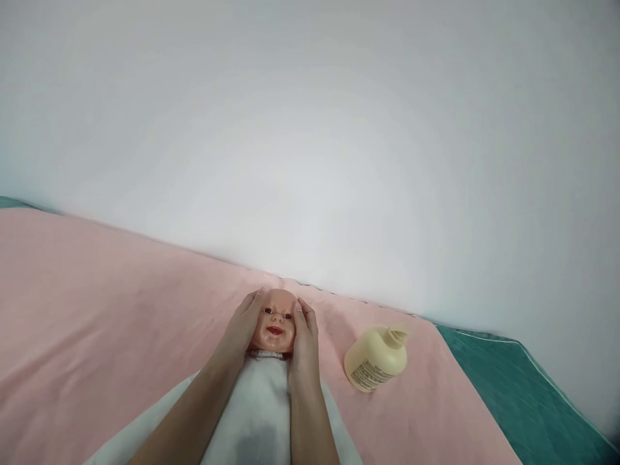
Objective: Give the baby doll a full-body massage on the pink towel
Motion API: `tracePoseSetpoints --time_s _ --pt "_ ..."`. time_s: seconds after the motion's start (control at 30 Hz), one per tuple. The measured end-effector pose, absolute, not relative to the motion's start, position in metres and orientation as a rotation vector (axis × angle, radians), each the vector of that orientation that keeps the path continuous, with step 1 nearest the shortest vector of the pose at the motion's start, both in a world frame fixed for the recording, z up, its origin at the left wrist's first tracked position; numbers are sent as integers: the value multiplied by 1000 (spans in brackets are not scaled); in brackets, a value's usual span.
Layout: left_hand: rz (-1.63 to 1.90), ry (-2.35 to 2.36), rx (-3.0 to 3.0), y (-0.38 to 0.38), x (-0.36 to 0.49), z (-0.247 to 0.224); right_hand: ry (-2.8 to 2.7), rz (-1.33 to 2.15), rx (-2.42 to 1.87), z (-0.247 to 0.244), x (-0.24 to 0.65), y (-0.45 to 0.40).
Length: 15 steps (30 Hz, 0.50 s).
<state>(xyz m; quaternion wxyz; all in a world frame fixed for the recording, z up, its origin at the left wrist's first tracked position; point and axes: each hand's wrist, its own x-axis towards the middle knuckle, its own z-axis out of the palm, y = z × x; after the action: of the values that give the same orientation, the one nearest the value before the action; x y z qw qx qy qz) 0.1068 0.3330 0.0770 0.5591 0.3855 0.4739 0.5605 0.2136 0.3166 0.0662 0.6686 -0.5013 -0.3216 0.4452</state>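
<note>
2 forearms [312, 413] overhang the face-up doll [261, 397], stretched headfirst toward the wall [310, 142].

A pale yellow bottle [375, 360] rests on a pink sheet [121, 303], near a green cover [527, 394] and a white wall [310, 142].

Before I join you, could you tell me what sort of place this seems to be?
Probably a bed or padded mat against a plain white wall: a soft pink cloth sheet lies over quilted green fabric, with a pale yellow plastic bottle on it.
</note>
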Motion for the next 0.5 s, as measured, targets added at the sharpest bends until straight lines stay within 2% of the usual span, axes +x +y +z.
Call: tracePoseSetpoints --time_s 0.2,0.5 --pt "1186 1253 962 335 103 84 -759 1015 -1177 72 213 314" --pt "1222 1183 915 341 104 73 -722 988 -1216 70 214 317"
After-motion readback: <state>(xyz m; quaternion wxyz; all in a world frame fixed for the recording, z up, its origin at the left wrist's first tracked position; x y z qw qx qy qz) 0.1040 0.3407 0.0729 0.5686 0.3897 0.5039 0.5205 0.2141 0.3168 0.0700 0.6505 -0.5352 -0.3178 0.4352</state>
